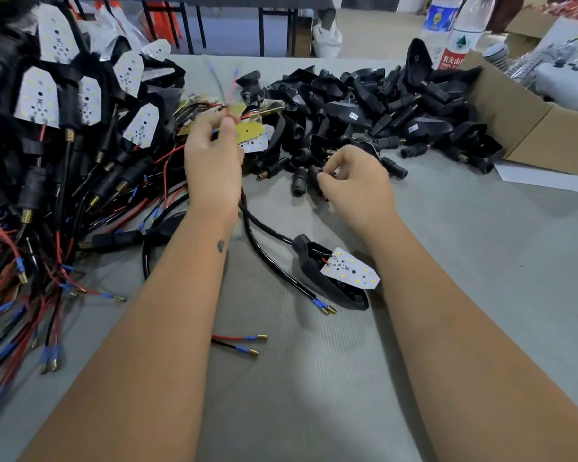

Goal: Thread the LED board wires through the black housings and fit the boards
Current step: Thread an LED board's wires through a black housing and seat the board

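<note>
Black housing with fitted LED board (339, 273): nearest item; landmark, lying between the forearms.
Right hand (354, 181): beyond landmark; fingertips pinching an empty black housing (314, 176).
Left hand (214, 155): beyond-left of landmark; thumb and fingers pinching red and black wires (229, 91), long axis pointing up and away.
Relation: wire tips lie left of the housing; judged next, feed them rightward into it.
</note>
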